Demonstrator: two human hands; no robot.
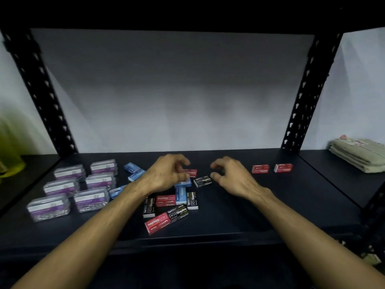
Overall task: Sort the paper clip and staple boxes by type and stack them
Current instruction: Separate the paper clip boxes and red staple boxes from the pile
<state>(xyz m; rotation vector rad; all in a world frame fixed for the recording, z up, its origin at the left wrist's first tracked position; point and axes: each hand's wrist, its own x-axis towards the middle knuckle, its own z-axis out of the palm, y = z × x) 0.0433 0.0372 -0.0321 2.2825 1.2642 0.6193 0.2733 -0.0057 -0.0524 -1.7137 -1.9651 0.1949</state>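
Observation:
Several clear paper clip boxes [61,186] with purple labels sit in rows on the left of the dark shelf [260,211]. A loose pile of red, blue and black staple boxes [170,205] lies in the middle. My left hand [166,174] hovers over the pile's far end, its thumb and fingertips pinching the left end of a red staple box [192,172]. My right hand [231,177] hangs loosely curled and holds nothing, just right of a black staple box [203,181]. Two red staple boxes [260,168] stand side by side on the right.
Black slotted uprights [302,97] frame the shelf at the back corners. A folded grey-green cloth [358,156] lies on the neighbouring shelf at far right. A yellow-green object [9,161] shows at the left edge. Two blue staple boxes [133,168] lie behind my left wrist.

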